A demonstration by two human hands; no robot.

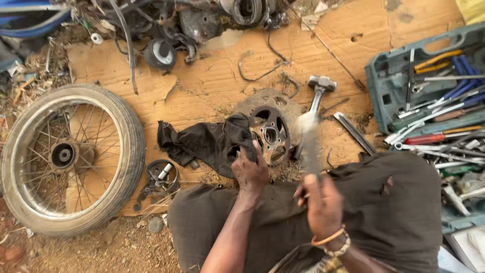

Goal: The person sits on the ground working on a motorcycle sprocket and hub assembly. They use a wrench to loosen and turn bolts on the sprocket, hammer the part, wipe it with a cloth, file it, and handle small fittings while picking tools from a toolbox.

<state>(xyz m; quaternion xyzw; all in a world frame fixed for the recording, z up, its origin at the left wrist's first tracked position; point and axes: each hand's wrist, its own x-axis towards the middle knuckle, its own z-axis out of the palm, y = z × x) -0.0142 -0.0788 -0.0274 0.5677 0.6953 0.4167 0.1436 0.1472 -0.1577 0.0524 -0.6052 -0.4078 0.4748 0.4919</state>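
Right hand point(323, 205), nearest, clenched a blurred hammer point(309, 139). Left hand point(250, 172) gripped the near-left edge of a sprocket hub point(271, 132) on cardboard point(212, 81), beside a black rag point(202, 144); spoked wheel point(70, 156) far left.

Sprocket hub point(271, 132): round, dark metal, rusty and grimy, with cut-out openings around a central bore. It lies flat on the cardboard sheet point(212, 76), near its front edge. Hammer point(309, 144): metal head, motion-blurred, raised just right of the hub.
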